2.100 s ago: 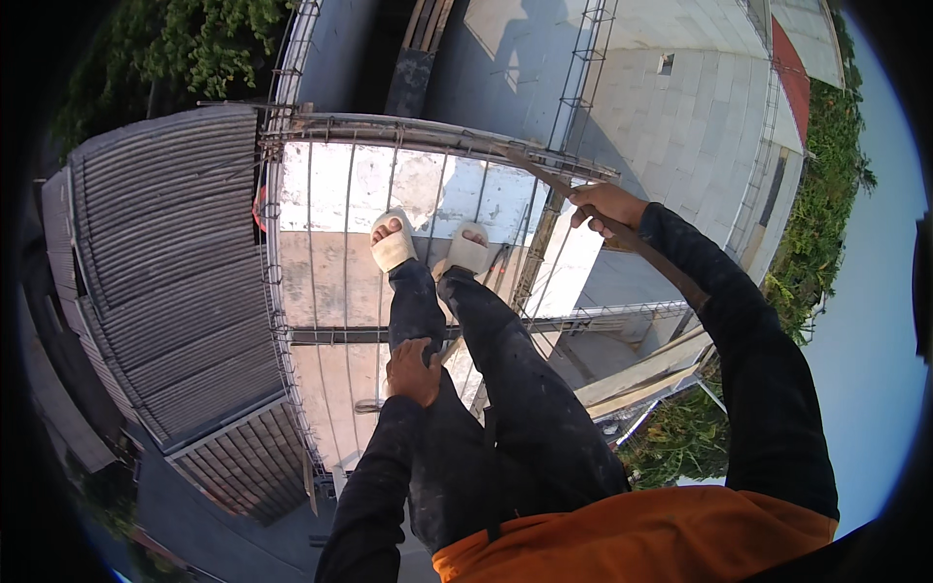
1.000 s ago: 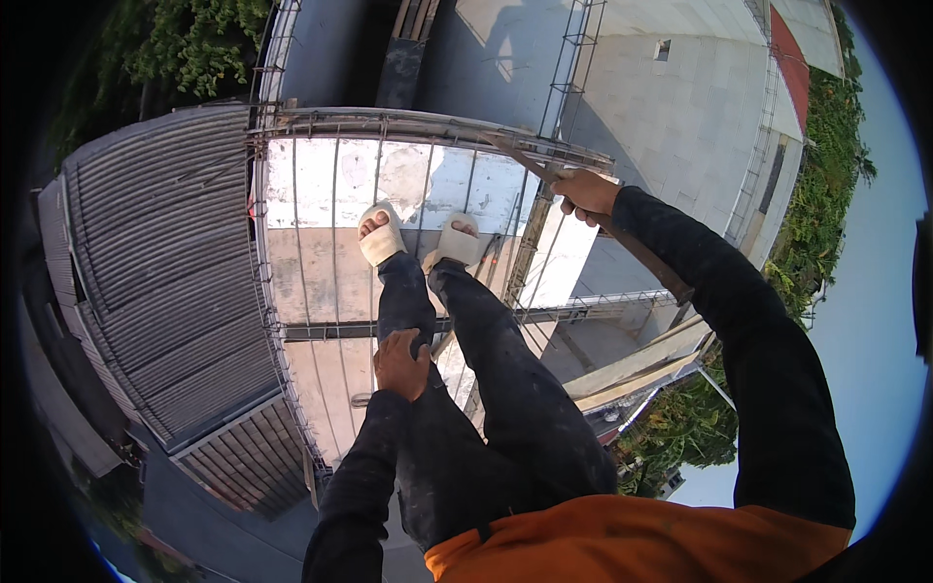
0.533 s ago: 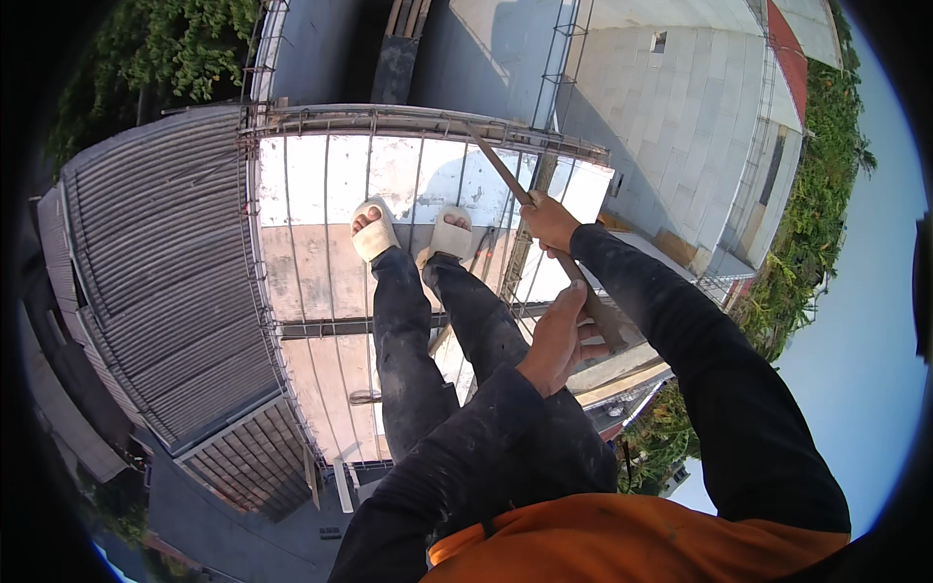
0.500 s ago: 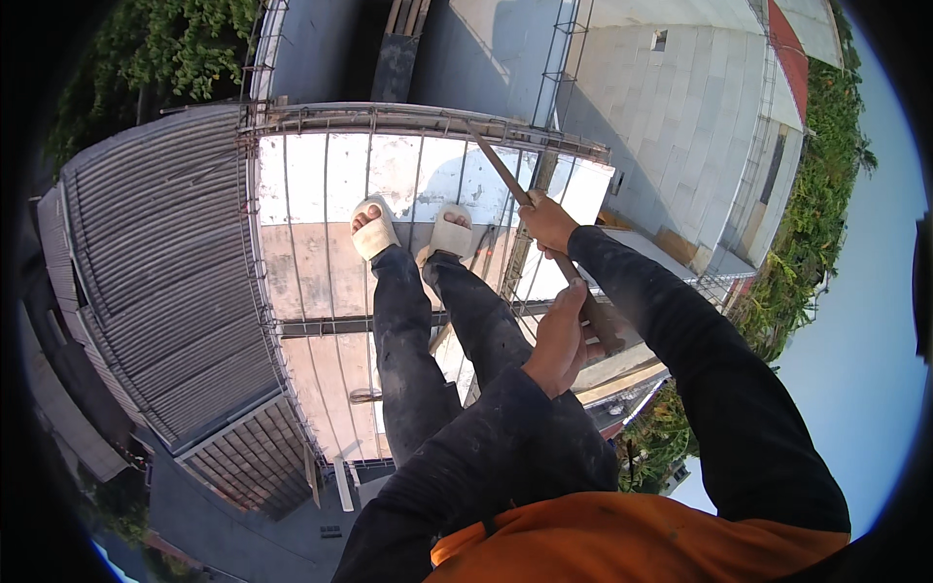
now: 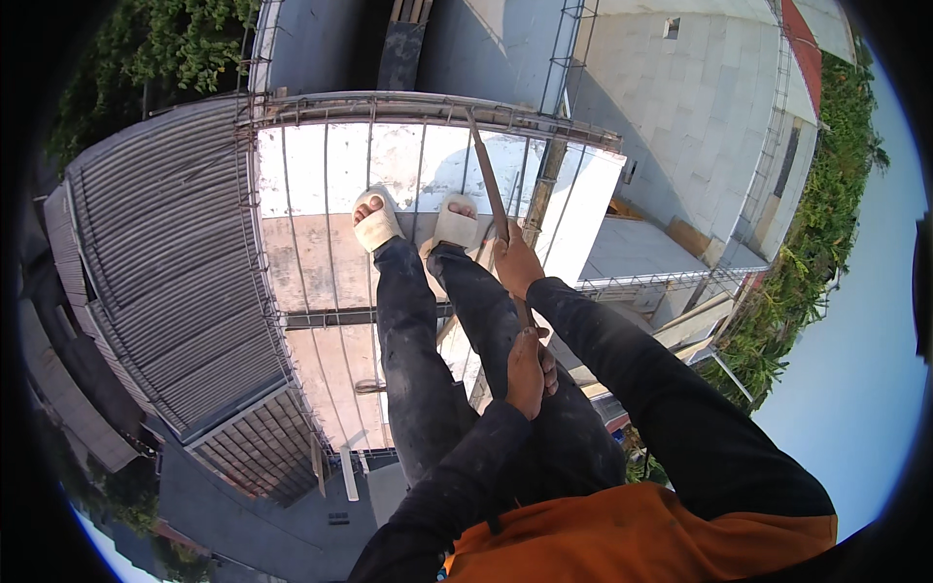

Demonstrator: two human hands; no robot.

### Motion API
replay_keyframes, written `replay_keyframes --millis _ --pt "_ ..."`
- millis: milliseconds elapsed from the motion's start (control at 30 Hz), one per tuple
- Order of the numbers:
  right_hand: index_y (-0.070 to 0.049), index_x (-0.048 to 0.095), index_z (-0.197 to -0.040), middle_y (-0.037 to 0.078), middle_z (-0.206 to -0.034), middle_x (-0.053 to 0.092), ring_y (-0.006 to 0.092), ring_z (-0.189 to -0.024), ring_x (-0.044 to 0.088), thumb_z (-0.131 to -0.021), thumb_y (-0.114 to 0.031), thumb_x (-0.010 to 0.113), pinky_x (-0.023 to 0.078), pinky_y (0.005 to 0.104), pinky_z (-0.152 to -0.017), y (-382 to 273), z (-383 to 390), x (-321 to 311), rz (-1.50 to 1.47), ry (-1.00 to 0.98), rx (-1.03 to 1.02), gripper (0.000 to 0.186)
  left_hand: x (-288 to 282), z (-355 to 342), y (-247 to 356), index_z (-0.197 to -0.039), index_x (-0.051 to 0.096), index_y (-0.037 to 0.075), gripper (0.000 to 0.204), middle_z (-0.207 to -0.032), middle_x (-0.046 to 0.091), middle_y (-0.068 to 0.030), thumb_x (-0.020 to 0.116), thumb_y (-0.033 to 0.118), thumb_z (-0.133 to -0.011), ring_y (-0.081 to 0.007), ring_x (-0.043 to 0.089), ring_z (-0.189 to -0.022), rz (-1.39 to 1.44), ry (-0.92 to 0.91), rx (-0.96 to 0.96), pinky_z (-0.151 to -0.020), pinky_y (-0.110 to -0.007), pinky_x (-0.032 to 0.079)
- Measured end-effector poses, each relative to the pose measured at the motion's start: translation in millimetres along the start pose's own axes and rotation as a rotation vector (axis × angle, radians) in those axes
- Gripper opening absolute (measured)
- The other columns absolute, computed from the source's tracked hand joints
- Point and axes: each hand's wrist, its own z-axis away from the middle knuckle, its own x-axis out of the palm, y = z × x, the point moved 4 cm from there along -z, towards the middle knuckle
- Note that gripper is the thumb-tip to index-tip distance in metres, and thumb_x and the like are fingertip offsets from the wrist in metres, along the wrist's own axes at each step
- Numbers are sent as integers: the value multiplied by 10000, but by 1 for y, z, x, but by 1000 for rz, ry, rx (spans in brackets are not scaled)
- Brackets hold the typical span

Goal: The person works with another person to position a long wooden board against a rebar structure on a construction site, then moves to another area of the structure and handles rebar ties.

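Both my hands are on a long brown bar [image 5: 489, 180] that slants away from me. My right hand [image 5: 517, 264] is wrapped around its middle. Lower down, near the close end, my left hand [image 5: 526, 374] closes on the bar, hiding that end. The bar's far tip reaches the reinforcing-steel beam cage [image 5: 389, 105] along the panel's far edge. Whether the tip is hooked on a rod there or only touching, I cannot tell. Thin steel rods [image 5: 420, 170] run across the panels under my feet.
I stand in pale slippers [image 5: 374, 225] on flat formwork panels [image 5: 306, 253]. Another steel cage [image 5: 335, 319] crosses the deck behind my feet. Beyond the left edge lies a lower corrugated roof [image 5: 175, 262]; a drop opens past the far beam. Grey roofing [image 5: 671, 126] spreads at right.
Both hands and the near part of the bar have swung left, toward my legs. The far tip stays at the beam, so the bar now stands more upright in view.
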Motion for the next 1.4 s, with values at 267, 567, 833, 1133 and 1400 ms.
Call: replay_keyframes --millis 267,567,833,1133,1400 --pt "-59 180 -1564 359 -950 684 531 -876 672 -1030 -314 400 536 583 -830 43 -13 51 77 113 -24 632 -59 -27 -25 -1134 504 83 456 -601 395 19 365 513 -1072 -94 370 -418 -156 82 -23 -384 -273 317" --pt "-24 249 -1503 291 -849 654 455 -721 652 -1021 -277 425 539 533 -673 43 -14 43 -23 122 -103 572 -55 -28 -21 -1126 511 67 442 -602 435 -4 362 481 -1082 -126 427 -423 -163 9 13 -396 -299 382" --pt "-35 493 -1245 3 -673 504 99 -413 487 -1034 -267 512 427 292 -346 0 -23 -78 -410 -227 -83 315 18 9 62 -1303 507 20 473 -881 691 -125 429 432 -1085 -215 715 -771 -357 -227 144 -730 -331 584" --pt "57 359 -1476 233 -898 670 303 -595 663 -1011 -256 470 542 429 -652 -23 -34 -119 23 -36 -233 572 -168 44 58 -1493 445 81 697 -1530 446 -153 596 467 -932 -360 290 -1489 -2040 368 467 -1182 -643 171" --pt "9 520 -1274 60 -627 522 183 -427 533 -1000 -269 505 449 367 -414 0 -60 -116 -76 -137 -204 391 -173 41 54 -1422 530 120 573 -1522 475 -91 553 434 -943 -302 285 -1500 -2023 455 485 -1179 -649 168"
